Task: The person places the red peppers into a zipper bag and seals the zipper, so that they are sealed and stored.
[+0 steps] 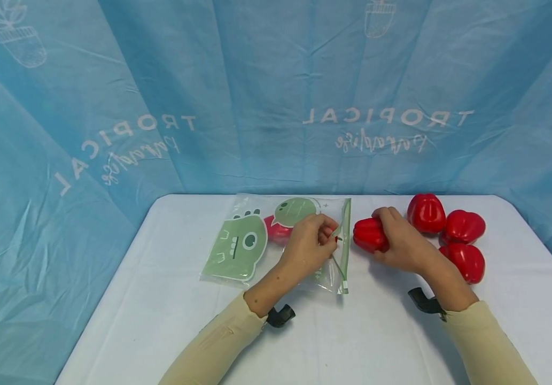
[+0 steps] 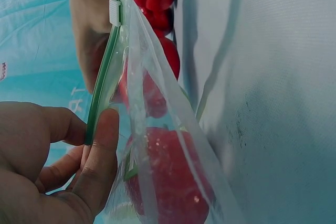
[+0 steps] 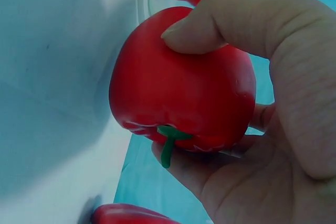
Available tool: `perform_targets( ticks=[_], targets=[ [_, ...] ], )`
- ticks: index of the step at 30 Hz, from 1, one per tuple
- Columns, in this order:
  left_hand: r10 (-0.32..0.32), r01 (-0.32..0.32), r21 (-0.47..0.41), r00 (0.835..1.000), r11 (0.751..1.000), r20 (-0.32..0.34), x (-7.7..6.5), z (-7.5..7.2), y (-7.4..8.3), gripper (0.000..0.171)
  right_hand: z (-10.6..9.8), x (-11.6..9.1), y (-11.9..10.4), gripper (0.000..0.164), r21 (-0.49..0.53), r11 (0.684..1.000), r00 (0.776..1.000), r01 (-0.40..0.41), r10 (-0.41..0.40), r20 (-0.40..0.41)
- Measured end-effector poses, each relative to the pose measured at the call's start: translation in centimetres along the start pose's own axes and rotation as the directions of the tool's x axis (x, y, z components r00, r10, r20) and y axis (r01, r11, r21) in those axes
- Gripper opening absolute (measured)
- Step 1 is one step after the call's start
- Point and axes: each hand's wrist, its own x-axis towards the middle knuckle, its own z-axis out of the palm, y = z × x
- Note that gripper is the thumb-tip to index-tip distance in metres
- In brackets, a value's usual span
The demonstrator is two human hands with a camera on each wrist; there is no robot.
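Note:
A clear slider zip bag (image 1: 234, 248) with green monster prints lies on the table, its mouth facing right. My left hand (image 1: 310, 243) pinches the upper edge of that mouth between thumb and fingers, holding it raised. Inside the bag are red bell peppers; one pepper (image 2: 170, 177) shows through the plastic in the left wrist view, and a green stem is visible near the mouth in the right wrist view. Just right of the opening, my right hand (image 1: 403, 240) grips another red bell pepper (image 3: 178, 87), thumb on top and fingers underneath, its green stem pointing away from the bag.
Three loose red bell peppers (image 1: 463, 226) sit together at the right of the white table (image 1: 160, 321). A blue printed curtain (image 1: 266, 96) hangs behind the table's far edge. A white slider (image 2: 114, 12) sits at one end of the bag's green zip strip.

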Motion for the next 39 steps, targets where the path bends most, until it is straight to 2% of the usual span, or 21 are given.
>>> perform_targets(
  ticks=[22, 39],
  targets=[
    [0.007, -0.007, -0.009, 1.000, 1.000, -0.003, 0.2, -0.1, -0.1, 0.025, 1.4, 0.1, -1.3, 0.102, 0.064, 0.997, 0.998, 0.052, -0.055, 0.035],
    [0.030, -0.030, 0.007, 1.000, 1.000, -0.005, 0.0, 0.0, -0.1, 0.028, 3.2, 0.6, -1.7, 0.094, 0.070, 0.992, 0.992, 0.108, -0.103, -0.075]
  ],
)
